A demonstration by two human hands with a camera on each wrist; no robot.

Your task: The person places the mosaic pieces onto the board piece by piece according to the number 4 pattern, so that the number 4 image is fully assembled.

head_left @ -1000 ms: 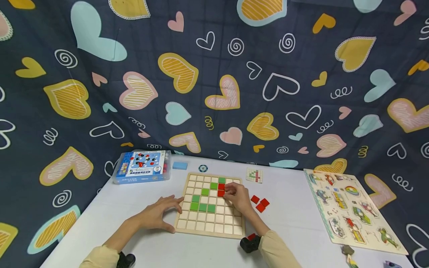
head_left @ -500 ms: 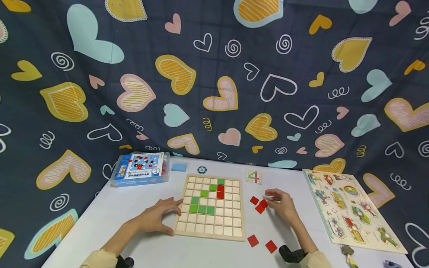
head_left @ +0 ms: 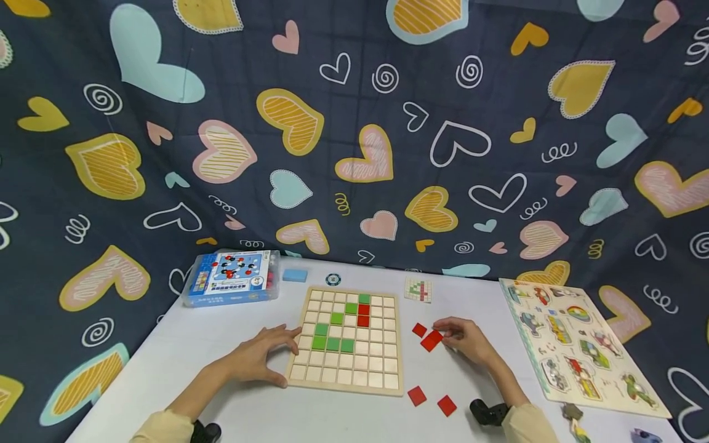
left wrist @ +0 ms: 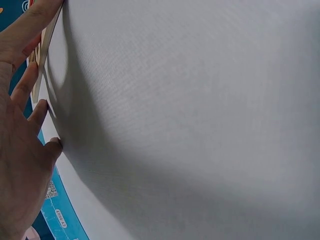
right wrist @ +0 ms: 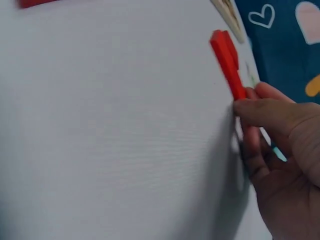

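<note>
A wooden grid board [head_left: 346, 389] lies on the white table, with green tiles [head_left: 332, 344] and two red tiles [head_left: 363, 321] in its cells. At its left edge my left hand [head_left: 252, 357] rests with fingers and thumb spread, touching the frame; the left wrist view shows this hand [left wrist: 22, 130] too. Right of the board, several loose red squares [head_left: 417, 395] lie on the table. My right hand [head_left: 468, 340] pinches one red tile [right wrist: 227, 57] at its edge between thumb and fingers, close beside other red tiles [head_left: 419, 330].
A small pattern card [head_left: 418, 289] lies behind the board's right corner. Farther left are a round chip [head_left: 333, 280], a blue block [head_left: 295, 275] and a plastic case [head_left: 229, 301]. A picture puzzle board [head_left: 584, 344] lies at the right. A heart-patterned cloth [head_left: 354, 123] hangs behind.
My right hand has left the board and moved right to the loose red tiles, where it now pinches one. My left hand has stayed at the board's left edge.
</note>
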